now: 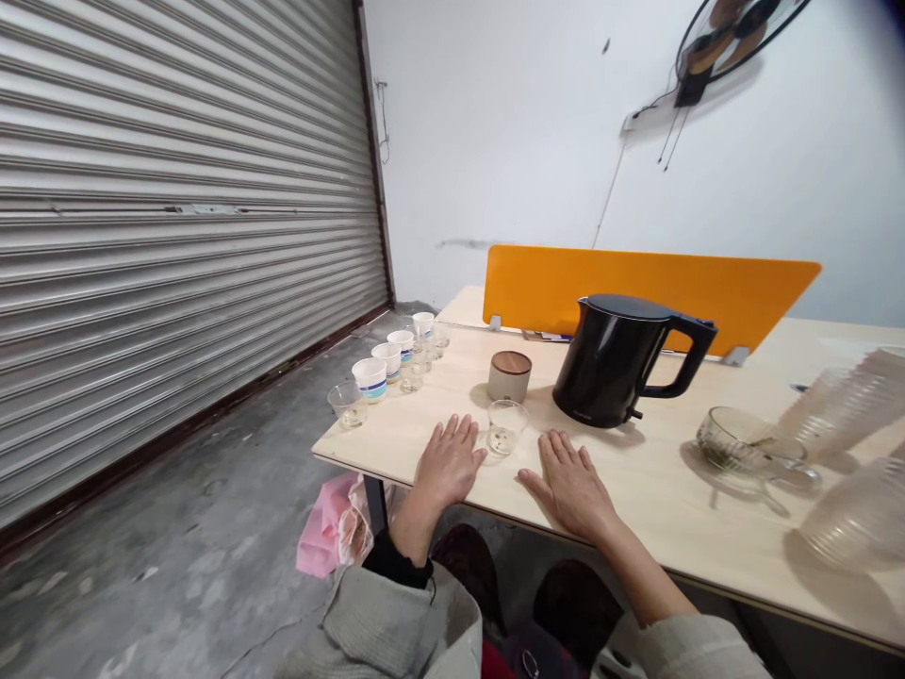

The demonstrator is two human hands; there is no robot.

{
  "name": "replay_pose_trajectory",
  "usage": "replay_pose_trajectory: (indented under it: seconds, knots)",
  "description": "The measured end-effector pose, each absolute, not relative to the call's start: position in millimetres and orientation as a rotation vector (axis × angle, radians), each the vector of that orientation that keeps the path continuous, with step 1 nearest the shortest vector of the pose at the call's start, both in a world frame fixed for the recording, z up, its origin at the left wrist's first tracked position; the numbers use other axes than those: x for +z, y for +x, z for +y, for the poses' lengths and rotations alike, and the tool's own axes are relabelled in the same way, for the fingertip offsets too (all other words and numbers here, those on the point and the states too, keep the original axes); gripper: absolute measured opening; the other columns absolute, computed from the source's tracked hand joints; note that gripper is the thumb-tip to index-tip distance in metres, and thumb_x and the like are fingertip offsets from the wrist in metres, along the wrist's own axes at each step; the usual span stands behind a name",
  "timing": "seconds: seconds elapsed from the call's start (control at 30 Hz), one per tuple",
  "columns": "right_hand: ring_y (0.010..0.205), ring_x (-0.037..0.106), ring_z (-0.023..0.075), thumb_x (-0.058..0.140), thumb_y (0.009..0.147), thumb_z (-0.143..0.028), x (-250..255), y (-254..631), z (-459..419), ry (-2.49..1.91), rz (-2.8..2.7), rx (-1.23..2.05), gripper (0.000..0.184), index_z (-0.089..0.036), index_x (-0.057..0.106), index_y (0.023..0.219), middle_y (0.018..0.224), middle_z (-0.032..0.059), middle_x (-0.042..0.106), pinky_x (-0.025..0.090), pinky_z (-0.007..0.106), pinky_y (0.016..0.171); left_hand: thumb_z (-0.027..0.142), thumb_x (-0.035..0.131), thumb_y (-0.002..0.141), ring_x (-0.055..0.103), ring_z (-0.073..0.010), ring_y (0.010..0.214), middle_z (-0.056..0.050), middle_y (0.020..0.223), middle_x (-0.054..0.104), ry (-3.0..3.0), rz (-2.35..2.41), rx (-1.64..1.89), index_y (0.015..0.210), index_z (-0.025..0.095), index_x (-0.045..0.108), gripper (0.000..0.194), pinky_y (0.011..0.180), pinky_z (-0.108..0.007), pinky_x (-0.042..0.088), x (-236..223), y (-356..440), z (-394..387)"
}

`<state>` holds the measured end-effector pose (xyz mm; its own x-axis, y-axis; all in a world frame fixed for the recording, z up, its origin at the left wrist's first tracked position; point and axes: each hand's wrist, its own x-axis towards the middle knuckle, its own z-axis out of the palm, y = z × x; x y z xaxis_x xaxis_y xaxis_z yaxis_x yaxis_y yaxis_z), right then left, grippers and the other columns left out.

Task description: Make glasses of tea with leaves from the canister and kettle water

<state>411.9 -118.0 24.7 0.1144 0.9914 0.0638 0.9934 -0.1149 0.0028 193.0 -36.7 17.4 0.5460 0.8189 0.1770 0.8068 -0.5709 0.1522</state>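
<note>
My left hand (451,462) lies palm down on the pale wooden table (657,490), fingers stretched out, holding nothing. Flat on the same table, my right hand (571,486) has its fingers extended and is empty too. Between them, a little farther in, stands a clear plastic cup (506,429) with some small dark bits at its bottom. Behind that cup is a grey canister (509,379) with a wooden lid. A black electric kettle (609,363) stands beyond my right hand, its handle pointing right.
White paper cups (370,379) and clear cups (346,405) line the table's left edge. At right are a glass cup (732,438) with dark leafy contents and stacks of plastic cups (859,523). An orange divider (650,292) stands at the back.
</note>
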Motion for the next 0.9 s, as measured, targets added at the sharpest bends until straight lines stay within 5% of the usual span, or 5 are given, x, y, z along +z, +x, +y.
replay_pose_trajectory:
  seconds: [0.9]
  knots:
    - [0.156, 0.012, 0.0319, 0.025, 0.098, -0.069, 24.5, 412.8, -119.5, -2.307, -2.072, -0.089, 0.09, -0.002, 0.029, 0.159, 0.167, 0.0191, 0.021, 0.011, 0.052, 0.125, 0.03, 0.027, 0.104, 0.027, -0.0254, 0.154, -0.007, 0.164, 0.035, 2.743, 1.42, 0.406, 0.153, 0.016, 0.041, 0.053, 0.126, -0.048, 0.024, 15.8, 190.6, -34.0]
